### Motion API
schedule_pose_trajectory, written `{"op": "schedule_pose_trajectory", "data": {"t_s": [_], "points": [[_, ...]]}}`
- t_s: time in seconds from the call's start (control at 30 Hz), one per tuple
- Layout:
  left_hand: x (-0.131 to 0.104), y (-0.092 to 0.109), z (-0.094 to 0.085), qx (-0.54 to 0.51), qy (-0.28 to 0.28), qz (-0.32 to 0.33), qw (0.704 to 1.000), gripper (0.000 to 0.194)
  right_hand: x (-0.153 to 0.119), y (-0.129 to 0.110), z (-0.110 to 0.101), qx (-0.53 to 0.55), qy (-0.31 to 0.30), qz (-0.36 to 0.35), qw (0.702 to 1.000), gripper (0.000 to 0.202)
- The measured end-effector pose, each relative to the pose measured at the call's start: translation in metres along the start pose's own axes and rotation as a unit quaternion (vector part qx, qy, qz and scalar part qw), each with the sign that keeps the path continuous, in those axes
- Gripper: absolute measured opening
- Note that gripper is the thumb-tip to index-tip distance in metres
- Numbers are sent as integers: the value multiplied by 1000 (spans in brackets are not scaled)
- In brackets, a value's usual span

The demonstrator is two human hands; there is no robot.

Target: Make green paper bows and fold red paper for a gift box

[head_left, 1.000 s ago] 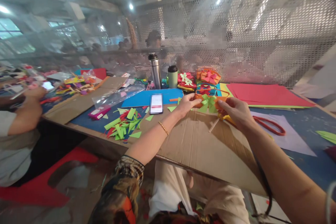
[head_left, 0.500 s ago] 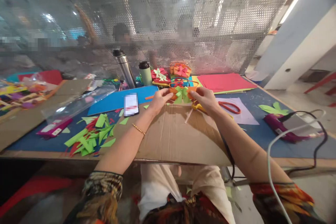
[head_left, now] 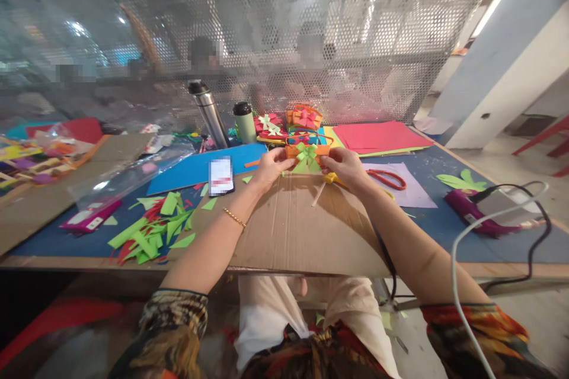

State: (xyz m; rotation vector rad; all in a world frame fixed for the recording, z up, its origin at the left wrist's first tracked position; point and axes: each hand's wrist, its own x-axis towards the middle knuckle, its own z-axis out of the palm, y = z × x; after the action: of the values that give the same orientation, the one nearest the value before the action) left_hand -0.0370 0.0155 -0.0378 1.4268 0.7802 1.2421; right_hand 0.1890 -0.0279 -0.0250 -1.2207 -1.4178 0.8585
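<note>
Between my two hands is a small orange paper bag [head_left: 292, 152] with a thin handle arching over its top and a light green paper bow [head_left: 306, 156] on its front. My left hand [head_left: 272, 168] pinches the bag's left end. At the opposite end, the fingers of my right hand [head_left: 347, 167] are closed on it. Both hands are low over a brown cardboard sheet [head_left: 284, 231]. A yellow tool [head_left: 331, 178] with a pale stick at its tip lies partly hidden by my right hand. Red-handled scissors [head_left: 389, 179] rest just right of that hand.
Green paper scraps [head_left: 151, 231] are heaped at left, near a phone [head_left: 221, 176]. A steel flask [head_left: 208, 115] and a green bottle [head_left: 244, 123] stand behind. Other decorated paper bags [head_left: 304, 116] and red sheets [head_left: 377, 137] lie at the back. A white cable [head_left: 454, 266] crosses my right forearm.
The orange bag has tipped a little, so its front and bow now face me more squarely and its handle shows higher. Both hands keep their hold in nearly the same place.
</note>
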Motion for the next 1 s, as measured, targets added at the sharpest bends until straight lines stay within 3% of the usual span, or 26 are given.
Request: {"op": "schedule_pose_trajectory", "data": {"t_s": [0.23, 0.43, 0.57, 0.77, 1.0], "points": [[3, -9, -4, 1, 1, -27, 1000, 44, 4, 6, 3, -22, -25, 2, 999, 17], [4, -13, -5, 14, 9, -37, 999, 40, 6, 14, 3, -60, -47, 2, 997, 25], [3, -11, -3, 19, 9, -36, 999, 39, 8, 15, 2, -73, -44, 4, 996, 26], [0, -8, 0, 21, 5, -45, 999, 37, 5, 10, 5, -48, -33, 0, 998, 10], [0, -7, 0, 31, 19, -48, 998, 31, 3, 6, 6, -32, -29, 1, 999, 12]]}}
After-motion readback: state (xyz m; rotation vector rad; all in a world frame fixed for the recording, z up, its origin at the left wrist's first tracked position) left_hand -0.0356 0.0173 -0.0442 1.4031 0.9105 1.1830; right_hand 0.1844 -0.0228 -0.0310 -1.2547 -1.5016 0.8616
